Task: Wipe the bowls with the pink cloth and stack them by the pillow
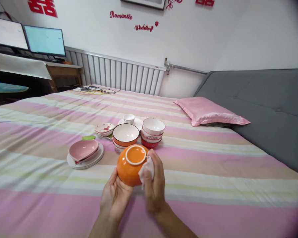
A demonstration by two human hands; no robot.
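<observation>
An orange bowl (125, 168) is held up over the bed with its white-ringed base facing me. My left hand (118, 195) grips it from below at the left, the fingers partly hidden behind it. My right hand (155, 183) presses a crumpled white cloth (147, 168) against the bowl's right side, fingers closed around the cloth. Just beyond stands a stack topped by a dark-rimmed orange bowl (125, 133). To its right is a stack of white and red bowls (153, 126).
Pink dishes (83, 149) rest on white plates (99, 158) at the left. Farther back are patterned dishes (104, 128), small white dishes (129, 117) and a green item (88, 138). A pink pillow (208, 110) lies by the grey headboard (263, 102). Cables (96, 89) lie on the bed's far edge.
</observation>
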